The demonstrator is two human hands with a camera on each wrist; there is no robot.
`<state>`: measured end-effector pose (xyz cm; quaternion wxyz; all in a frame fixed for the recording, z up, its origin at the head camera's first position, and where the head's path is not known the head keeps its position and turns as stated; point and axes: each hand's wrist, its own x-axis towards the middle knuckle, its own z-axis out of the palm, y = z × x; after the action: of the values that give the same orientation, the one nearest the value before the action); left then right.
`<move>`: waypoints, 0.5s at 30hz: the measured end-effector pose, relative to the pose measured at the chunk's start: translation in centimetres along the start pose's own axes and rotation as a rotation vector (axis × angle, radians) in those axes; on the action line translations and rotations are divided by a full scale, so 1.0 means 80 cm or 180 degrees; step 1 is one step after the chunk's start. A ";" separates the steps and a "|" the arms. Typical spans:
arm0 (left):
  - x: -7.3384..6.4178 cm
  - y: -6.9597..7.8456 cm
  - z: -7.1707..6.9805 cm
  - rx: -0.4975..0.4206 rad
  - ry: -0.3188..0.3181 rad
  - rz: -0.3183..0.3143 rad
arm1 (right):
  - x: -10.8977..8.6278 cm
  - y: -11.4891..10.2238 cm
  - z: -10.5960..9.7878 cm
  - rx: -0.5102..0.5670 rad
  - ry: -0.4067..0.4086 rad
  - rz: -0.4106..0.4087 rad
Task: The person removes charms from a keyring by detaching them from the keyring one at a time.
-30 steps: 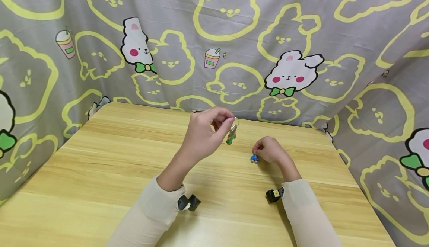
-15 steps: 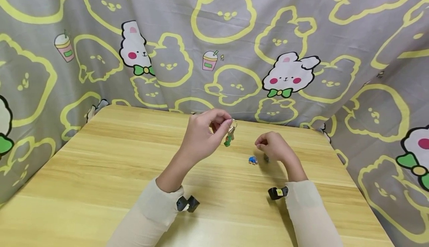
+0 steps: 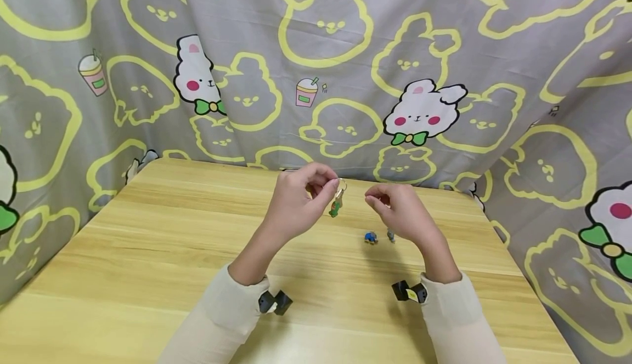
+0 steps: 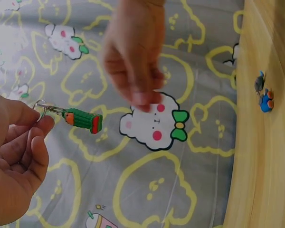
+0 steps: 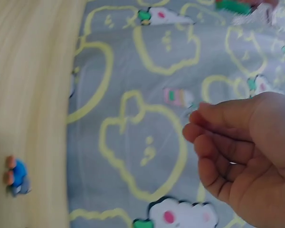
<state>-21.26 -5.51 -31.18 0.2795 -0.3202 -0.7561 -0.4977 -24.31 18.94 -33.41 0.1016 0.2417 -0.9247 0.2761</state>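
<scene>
My left hand [image 3: 298, 202] pinches the metal ring [image 4: 37, 110] of a keychain above the table. From that ring dangles a green knobbly charm [image 4: 83, 121] with an orange face patch and a red end. My right hand [image 3: 406, 210] hovers over the table to the right, its fingers loosely bent and holding nothing, as the right wrist view confirms. Below it on the tabletop lie a small blue figure [image 3: 371, 237] with orange feet and, beside it, a small grey-blue figure [image 3: 391, 235]. Their finer details are too small to make out.
A wood-grain table [image 3: 163, 249] spreads under both arms. Behind it and along the sides hangs a grey curtain [image 3: 266, 35] printed with yellow outlines and white rabbits. A black wrist camera [image 3: 274, 302] sits on the left sleeve, another black camera [image 3: 408, 291] on the right.
My right hand has let go of the blue figure, which now lies on the table, and has risen and moved toward the left hand. The left hand still pinches the keychain, nearly unmoved.
</scene>
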 end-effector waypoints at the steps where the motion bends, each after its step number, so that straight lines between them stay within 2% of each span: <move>1: 0.000 0.000 0.000 -0.0010 -0.0004 -0.0015 | -0.001 -0.007 -0.002 -0.0007 0.0089 -0.0087; 7: 0.000 -0.001 0.000 -0.0122 -0.0094 -0.0202 | -0.012 -0.039 -0.011 -0.0040 0.0624 -0.0525; 15: -0.002 0.001 0.000 -0.0804 -0.0143 -0.1097 | -0.020 -0.063 -0.015 0.0005 0.1056 -0.0898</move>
<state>-21.10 -5.47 -31.22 0.1310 -0.2297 -0.7373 -0.6217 -20.31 16.58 -30.59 0.2898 0.3201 -0.8521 0.2959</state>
